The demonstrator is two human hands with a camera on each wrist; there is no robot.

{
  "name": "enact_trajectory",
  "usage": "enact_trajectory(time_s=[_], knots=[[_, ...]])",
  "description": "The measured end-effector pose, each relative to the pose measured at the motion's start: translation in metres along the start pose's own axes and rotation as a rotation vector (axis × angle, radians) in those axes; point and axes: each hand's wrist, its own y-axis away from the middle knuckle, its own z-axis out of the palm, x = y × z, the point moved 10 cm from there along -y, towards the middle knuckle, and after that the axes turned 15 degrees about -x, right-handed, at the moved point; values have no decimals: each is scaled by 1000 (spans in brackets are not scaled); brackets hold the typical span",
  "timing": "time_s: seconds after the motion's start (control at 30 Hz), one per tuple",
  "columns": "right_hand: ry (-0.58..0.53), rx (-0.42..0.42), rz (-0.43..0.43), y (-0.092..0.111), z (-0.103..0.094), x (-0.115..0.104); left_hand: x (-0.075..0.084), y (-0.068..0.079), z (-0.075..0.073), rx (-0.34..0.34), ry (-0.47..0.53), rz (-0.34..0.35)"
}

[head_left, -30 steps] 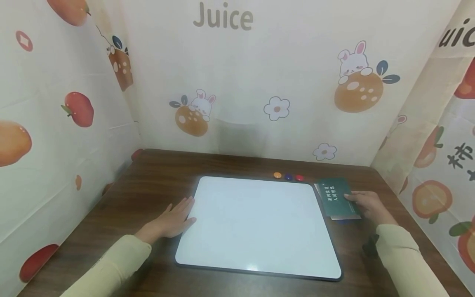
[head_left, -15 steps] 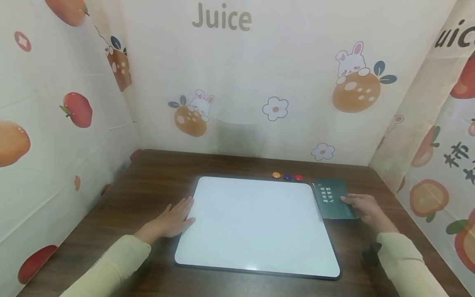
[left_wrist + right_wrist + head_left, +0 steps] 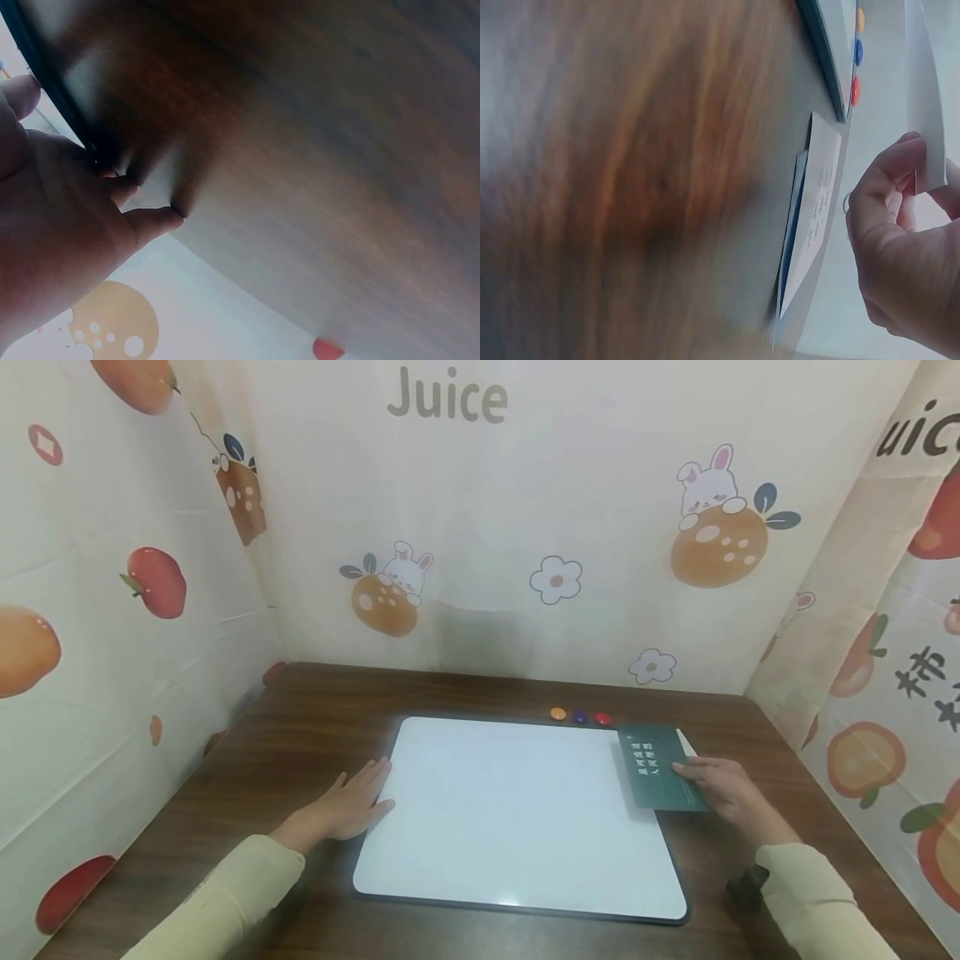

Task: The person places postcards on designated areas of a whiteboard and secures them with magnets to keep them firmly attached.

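A whiteboard (image 3: 517,818) with a dark rim lies flat on the table. My left hand (image 3: 347,803) rests on its left edge with fingers spread and straight; the left wrist view shows the fingertips (image 3: 169,217) touching the wood. My right hand (image 3: 727,789) pinches a green card (image 3: 651,772) with white lettering between thumb and fingers. The card is raised, overlapping the board's upper right part. In the right wrist view its pale back (image 3: 928,105) stands in the fingers. A white card (image 3: 815,202) with writing lies on the table below, with something blue under it.
Orange (image 3: 558,714), dark blue (image 3: 581,717) and red (image 3: 602,719) round discs sit in a row behind the board's far edge. A printed cloth (image 3: 480,527) hangs behind the table (image 3: 315,710) and along both sides. Something black (image 3: 746,889) is at my right wrist.
My right hand has lifted the green card off the others and moved it left, from beside the board to over its right part. The left hand has stayed in place.
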Motion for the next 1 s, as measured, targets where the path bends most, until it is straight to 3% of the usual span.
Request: enact_trajectory(time_s=[0.47,0.77,1.0], knots=[[-105,-13,-17,1,26,0,0,0,0,-4,9,6],[-57,-2,-8,0,39,6,-3,-2,2,-4,0,4],[-84,-12,-34,-3,47,5,-4,-2,2,0,-4,6]])
